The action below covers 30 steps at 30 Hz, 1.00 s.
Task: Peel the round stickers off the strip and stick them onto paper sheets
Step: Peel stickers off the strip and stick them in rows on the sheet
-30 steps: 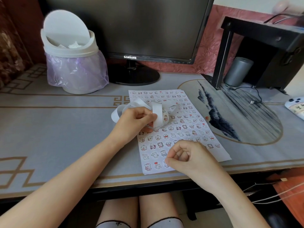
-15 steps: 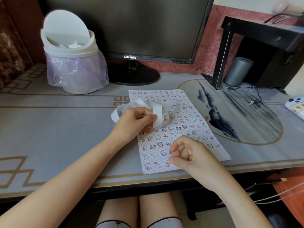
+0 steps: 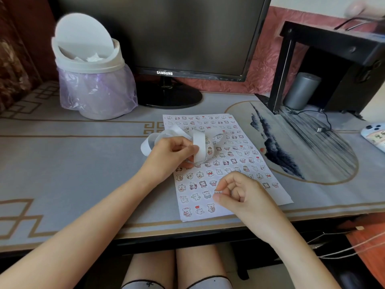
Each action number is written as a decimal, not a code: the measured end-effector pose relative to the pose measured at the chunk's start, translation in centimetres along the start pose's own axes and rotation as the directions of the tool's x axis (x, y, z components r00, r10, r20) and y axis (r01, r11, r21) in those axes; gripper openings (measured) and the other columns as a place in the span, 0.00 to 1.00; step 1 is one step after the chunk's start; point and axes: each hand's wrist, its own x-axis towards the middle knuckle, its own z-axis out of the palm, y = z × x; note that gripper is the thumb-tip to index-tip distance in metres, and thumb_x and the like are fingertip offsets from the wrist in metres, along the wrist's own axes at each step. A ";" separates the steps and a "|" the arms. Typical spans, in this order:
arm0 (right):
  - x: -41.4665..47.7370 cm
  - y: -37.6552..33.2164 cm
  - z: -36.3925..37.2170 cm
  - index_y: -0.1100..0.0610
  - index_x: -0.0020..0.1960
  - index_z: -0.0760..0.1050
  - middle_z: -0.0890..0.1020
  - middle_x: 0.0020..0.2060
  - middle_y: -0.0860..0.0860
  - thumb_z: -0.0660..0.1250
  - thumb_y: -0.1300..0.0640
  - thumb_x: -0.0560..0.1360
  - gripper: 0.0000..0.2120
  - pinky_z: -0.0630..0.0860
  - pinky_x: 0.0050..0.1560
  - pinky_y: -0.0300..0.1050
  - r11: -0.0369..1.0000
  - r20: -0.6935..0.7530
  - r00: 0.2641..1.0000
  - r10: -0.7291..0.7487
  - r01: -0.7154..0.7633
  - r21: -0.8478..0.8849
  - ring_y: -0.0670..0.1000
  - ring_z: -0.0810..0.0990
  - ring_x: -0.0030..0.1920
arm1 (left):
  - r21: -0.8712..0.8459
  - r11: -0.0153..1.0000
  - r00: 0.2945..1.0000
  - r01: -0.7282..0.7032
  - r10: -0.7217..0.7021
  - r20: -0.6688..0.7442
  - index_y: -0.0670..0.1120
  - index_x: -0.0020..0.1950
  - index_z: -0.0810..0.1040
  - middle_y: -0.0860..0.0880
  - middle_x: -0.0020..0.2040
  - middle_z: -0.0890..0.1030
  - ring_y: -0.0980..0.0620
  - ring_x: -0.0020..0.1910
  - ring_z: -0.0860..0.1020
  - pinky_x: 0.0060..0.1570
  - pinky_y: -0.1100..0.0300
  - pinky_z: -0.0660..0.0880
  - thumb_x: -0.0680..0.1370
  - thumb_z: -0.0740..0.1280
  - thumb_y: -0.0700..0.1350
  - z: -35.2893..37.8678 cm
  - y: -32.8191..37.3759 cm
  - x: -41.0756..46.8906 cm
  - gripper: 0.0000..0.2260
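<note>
Pinching a sticker (image 3: 218,191), right grip (image 3: 239,197) hovers at a gap on the sheet (image 3: 281,198); left grip (image 3: 168,157) clasps the strip (image 3: 199,147), handy.

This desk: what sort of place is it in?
Probably a home study corner: a Samsung monitor at the back, a small lidded waste bin beside it, a patterned desk mat underneath.

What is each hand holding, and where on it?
The left hand pinches the white strip partway along its loop; the right hand pinches a round sticker, apparently by its edge.
</note>
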 end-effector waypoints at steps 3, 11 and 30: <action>-0.2 -0.1 0.0 0.46 0.43 0.74 0.75 0.31 0.38 0.77 0.50 0.65 0.12 0.70 0.39 0.38 0.999 0.053 0.998 0.024 -0.022 -0.040 0.40 0.70 0.30 | 0.007 1.000 1.000 -0.007 0.007 0.002 0.42 0.39 0.80 0.48 0.35 0.82 0.51 0.38 0.81 0.53 0.49 0.79 0.77 0.68 0.42 0.0 0.0 -0.1 0.07; 0.2 0.2 -0.7 0.47 0.45 0.75 0.76 0.38 0.45 0.73 0.61 0.70 0.11 0.70 0.41 0.37 1.000 0.127 0.992 0.010 -0.007 -0.021 0.42 0.71 0.31 | 0.017 1.000 1.000 -0.008 0.008 -0.003 0.43 0.39 0.79 0.50 0.34 0.82 0.52 0.37 0.81 0.47 0.58 0.79 0.77 0.68 0.42 0.0 0.0 -0.1 0.07; 5.0 -2.7 1.0 0.53 0.42 0.79 0.82 0.39 0.46 0.73 0.60 0.71 0.04 0.72 0.39 0.38 0.967 -0.194 0.965 -0.175 0.205 0.148 0.45 0.79 0.40 | -0.160 0.974 0.983 -0.162 0.145 -0.109 0.38 0.45 0.76 0.52 0.31 0.81 0.56 0.32 0.79 0.34 0.63 0.79 0.79 0.64 0.39 -0.2 1.1 -0.4 0.06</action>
